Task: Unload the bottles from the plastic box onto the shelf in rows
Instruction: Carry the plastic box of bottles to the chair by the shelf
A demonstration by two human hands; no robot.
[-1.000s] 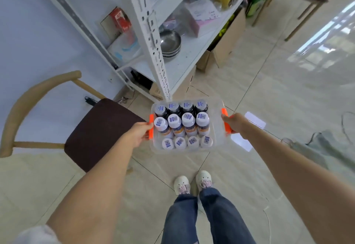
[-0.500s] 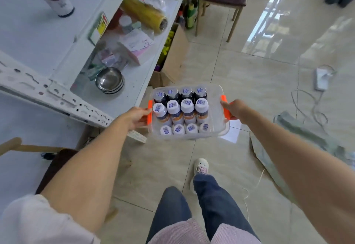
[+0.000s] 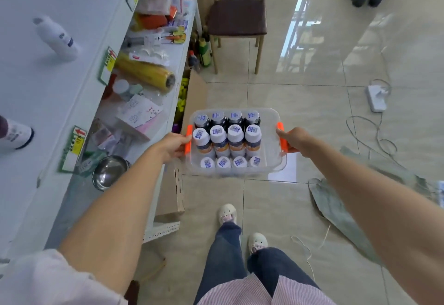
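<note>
Clear plastic box (image 3: 274, 136) of bottles (image 3: 227, 140), carried in both your hands beside the shelf (image 3: 60, 83).

Your arms reach forward and down, nearly straight, with the box held level over the tiled floor (image 3: 312, 117) in front of your feet. Your left hand (image 3: 174, 144) has its grip closed on the orange handle (image 3: 188, 140) at the box's left end, and your right hand (image 3: 292, 138) has its grip closed on the orange handle at the right end, knuckles up and wrists in line with the forearms. The bottles stand upright in three rows of four, white caps up, filling the left and middle of the box. The shelf runs along your left, its upper board carrying a few white bottles, the lower one cluttered with a steel bowl (image 3: 109, 171) and a yellow roll (image 3: 144, 71).
</note>
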